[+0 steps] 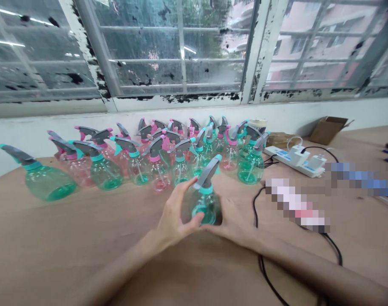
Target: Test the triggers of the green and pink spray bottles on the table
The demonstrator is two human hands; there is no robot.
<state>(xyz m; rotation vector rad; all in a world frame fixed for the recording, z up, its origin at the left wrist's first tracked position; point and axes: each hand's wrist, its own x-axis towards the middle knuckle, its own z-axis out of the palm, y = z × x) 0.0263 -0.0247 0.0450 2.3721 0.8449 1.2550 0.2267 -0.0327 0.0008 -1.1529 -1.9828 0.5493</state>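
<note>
Forearms (126,265): cut off by the frame.
Left hand (174,216): curled around green spray bottle (207,199), thumb in front.
Right hand (235,221): cupping its other side, fingers mostly hidden.
Rear bottles (160,172): beyond it, many half-covered.

- Left of your left hand (171,214)'s fingers, bare tabletop (111,238) gives you room to pass sideways.
- Between your fingers, the held spray bottle (205,202) fills the gap, its gray head standing above your fingertips.
- Ahead of your fingertips, crowded spray bottles (160,174) block you from reaching straight through to the wall (126,117).
- Right of your right hand (233,221)'s fingers, you have a narrow strip before a black cable (255,212), which runs on beneath your forearm; past it lies a pixelated object (295,204).
- Farther ahead and right of your fingers, a power strip (291,159) obstructs you.
</note>
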